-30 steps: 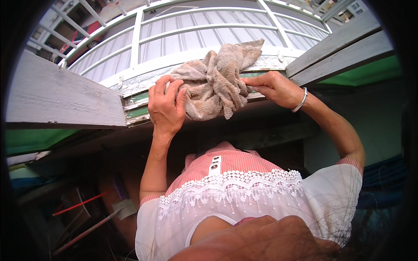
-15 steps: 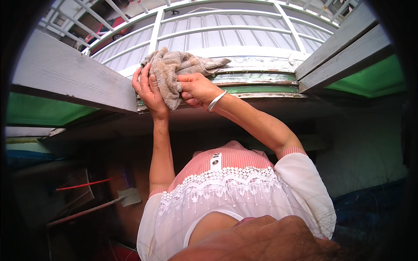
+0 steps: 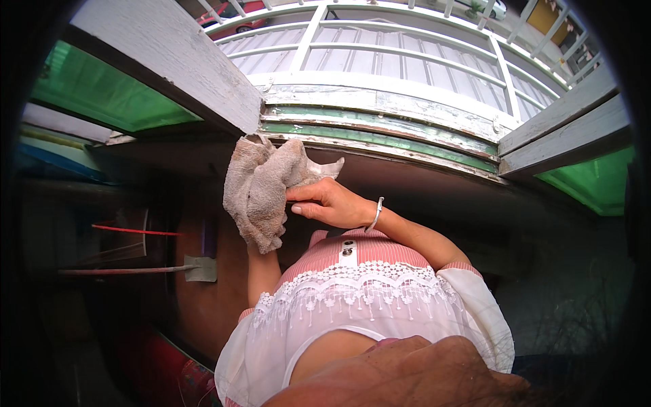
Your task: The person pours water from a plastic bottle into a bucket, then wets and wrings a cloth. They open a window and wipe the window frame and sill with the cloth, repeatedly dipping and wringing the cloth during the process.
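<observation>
A crumpled grey-brown cleaning cloth (image 3: 261,190) hangs just inside the window, below the left end of the sill. It drapes over my left hand and hides the fingers; only my left forearm (image 3: 263,275) shows beneath it. From the right, my right hand (image 3: 339,203), with a silver bangle at the wrist, pinches the cloth's edge between thumb and forefinger. One corner of the cloth sticks out to the right above that hand. The weathered white and green window sill (image 3: 380,122), its paint peeling, lies beyond both hands.
Open grey wooden sashes with green panes flank the opening, one left (image 3: 169,61) and one right (image 3: 569,129). White metal railings (image 3: 407,47) curve outside above a ribbed roof. On the dim lower left is a pole (image 3: 129,270) with a flat grey end.
Both hands have drawn the cloth back from the sill toward my body. The cloth now covers my left hand, which was visible before. The view has shifted, so the window sits farther right.
</observation>
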`<state>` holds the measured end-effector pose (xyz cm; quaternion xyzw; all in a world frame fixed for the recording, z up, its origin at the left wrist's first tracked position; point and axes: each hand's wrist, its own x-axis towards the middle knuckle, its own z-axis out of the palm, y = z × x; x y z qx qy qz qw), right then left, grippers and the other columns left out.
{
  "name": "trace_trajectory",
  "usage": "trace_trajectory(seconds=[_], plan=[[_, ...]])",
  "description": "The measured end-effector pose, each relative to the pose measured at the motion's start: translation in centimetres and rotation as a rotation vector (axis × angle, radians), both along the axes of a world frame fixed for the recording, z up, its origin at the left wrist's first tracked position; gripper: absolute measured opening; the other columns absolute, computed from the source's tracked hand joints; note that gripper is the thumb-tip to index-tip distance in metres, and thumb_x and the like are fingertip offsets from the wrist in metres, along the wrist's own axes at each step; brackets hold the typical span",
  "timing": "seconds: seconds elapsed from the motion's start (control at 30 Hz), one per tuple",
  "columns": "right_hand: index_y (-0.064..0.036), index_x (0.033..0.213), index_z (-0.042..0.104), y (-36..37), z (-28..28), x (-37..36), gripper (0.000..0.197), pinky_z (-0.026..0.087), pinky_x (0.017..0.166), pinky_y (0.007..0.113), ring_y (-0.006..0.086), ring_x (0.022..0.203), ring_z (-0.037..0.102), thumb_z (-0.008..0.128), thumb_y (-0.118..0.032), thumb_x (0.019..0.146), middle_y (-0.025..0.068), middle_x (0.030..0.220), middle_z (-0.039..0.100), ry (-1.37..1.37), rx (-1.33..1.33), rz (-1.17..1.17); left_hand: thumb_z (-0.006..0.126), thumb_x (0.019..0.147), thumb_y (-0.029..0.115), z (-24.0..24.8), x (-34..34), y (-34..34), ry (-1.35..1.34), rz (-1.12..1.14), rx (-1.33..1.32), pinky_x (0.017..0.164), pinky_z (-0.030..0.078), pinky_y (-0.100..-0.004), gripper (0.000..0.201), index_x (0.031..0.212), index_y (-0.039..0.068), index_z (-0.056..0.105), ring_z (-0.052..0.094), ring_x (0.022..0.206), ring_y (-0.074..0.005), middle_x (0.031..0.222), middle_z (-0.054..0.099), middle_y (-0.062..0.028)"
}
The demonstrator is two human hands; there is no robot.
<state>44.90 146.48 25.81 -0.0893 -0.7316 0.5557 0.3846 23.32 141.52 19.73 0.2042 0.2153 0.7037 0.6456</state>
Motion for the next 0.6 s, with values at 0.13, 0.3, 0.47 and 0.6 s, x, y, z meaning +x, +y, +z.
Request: trace_trajectory(seconds=[0.13, 0.3, 0.47, 0.6], plan=[[-0.0020, 0.114, 0.063, -0.8, 0.1, 2.2, 0.025, 0.050, 0.064, 0.037, 0.0351, 0.069, 0.062, 0.058, -0.008, 0.091, 0.0212, 0.084, 0.065, -0.355, 0.039, 0.002, 0.045, 0.096, 0.053, -1.1, -0.7, -1.1, 0.010, 0.124, -0.032, 0.102, 0.044, -0.0429, 0.062, 0.135, 0.005, 0.047, 0.054, 0.117, -0.0280, 0.131, 0.055, -0.0129], [-0.0048, 0.109, 0.063, -1.9, -3.9, 6.4, 0.020, 0.052, 0.073, 0.045, 0.0380, 0.082, 0.065, 0.056, -0.012, 0.092, 0.0194, 0.086, 0.068, -0.598, -0.008, -0.144, 0.042, 0.097, 0.037, 0.3, -3.6, -1.3, 0.105, 0.323, -0.066, 0.101, 0.046, -0.0446, 0.045, 0.128, 0.007, 0.055, 0.058, 0.114, -0.0279, 0.124, 0.061, -0.0104], [-0.0019, 0.104, 0.055, -3.5, -6.6, 9.6, 0.018, 0.048, 0.070, 0.050, 0.0427, 0.079, 0.062, 0.052, -0.017, 0.095, 0.0226, 0.084, 0.065, -0.895, -0.029, -0.399, 0.047, 0.095, 0.036, 1.5, -3.1, 0.4, -0.005, 0.262, -0.050, 0.098, 0.048, -0.0430, 0.045, 0.127, 0.006, 0.055, 0.059, 0.111, -0.0271, 0.123, 0.061, -0.0105], [-0.0023, 0.100, 0.051, -3.6, -4.7, 10.8, 0.009, 0.049, 0.061, 0.036, 0.0255, 0.063, 0.062, 0.051, -0.010, 0.095, 0.0125, 0.070, 0.061, -0.650, -0.337, -0.344, 0.062, 0.090, 0.036, 1.6, -1.0, 1.6, -0.026, -0.024, 0.006, 0.101, 0.047, -0.0431, 0.058, 0.135, 0.002, 0.048, 0.058, 0.114, -0.0290, 0.127, 0.059, -0.0143]])
